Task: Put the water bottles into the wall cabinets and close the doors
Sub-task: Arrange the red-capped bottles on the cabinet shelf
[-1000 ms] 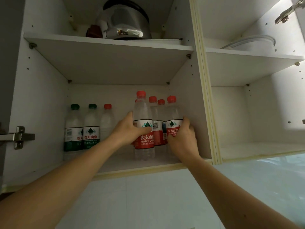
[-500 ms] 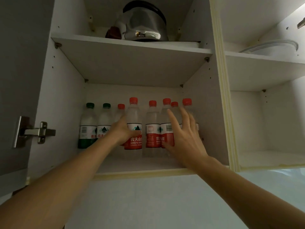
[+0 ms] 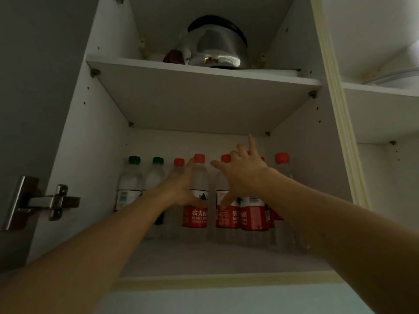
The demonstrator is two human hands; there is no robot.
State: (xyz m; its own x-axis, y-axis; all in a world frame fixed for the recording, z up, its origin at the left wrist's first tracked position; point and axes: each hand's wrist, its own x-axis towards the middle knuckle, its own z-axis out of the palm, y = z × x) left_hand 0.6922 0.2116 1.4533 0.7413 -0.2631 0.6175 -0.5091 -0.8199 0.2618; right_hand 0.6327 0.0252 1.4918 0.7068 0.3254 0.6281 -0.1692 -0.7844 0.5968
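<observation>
A white wall cabinet (image 3: 74, 155) is shown open, its lower shelf (image 3: 204, 259) carrying a row of upright water bottles (image 3: 229, 200). One red-capped bottle (image 3: 199, 177) is clasped at mid-body by the left hand (image 3: 181, 189); the right hand (image 3: 242, 175) is spread with straight fingers against neighbouring bottles. Full bottles are judged heavy, smooth and slightly yielding, best gripped around the waist. A kettle (image 3: 217, 46) stands above.

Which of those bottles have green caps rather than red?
The two leftmost bottles on the lower shelf; every other one visible has a red cap.
</observation>
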